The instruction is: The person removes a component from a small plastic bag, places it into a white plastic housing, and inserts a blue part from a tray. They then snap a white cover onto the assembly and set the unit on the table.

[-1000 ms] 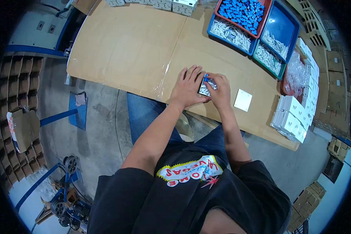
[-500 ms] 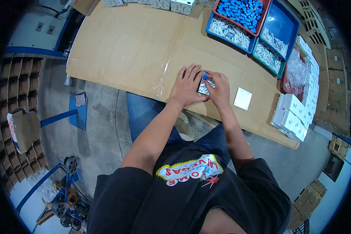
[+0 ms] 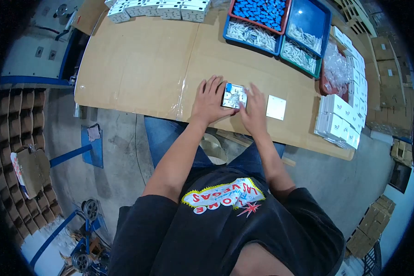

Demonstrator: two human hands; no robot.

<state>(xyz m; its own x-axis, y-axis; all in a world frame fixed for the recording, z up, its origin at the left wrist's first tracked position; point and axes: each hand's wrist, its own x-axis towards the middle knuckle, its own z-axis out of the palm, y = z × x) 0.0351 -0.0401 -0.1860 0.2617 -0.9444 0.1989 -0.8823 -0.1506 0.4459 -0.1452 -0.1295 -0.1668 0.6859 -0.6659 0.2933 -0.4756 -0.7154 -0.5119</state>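
A small open box (image 3: 235,95) with white and silver parts and a bit of blue at its upper left lies on the cardboard-covered table (image 3: 138,60). My left hand (image 3: 210,102) holds the box at its left side, thumb along the lower edge. At the box's right side is my right hand (image 3: 254,110), slightly blurred, its fingers apart and its thumb near the box's lower right corner; nothing shows in it. A flat white square (image 3: 276,107) lies to the right of my right hand.
Trays of blue pieces (image 3: 260,13) and white pieces (image 3: 250,34) stand at the back right. Stacked white boxes (image 3: 338,120) line the right edge, beside a plastic bag (image 3: 336,69). More white boxes (image 3: 170,11) stand at the back.
My right hand has lifted off the box's contents and moved to its right side, uncovering more of the inside. My left hand stays at the box. The whole view has shifted.
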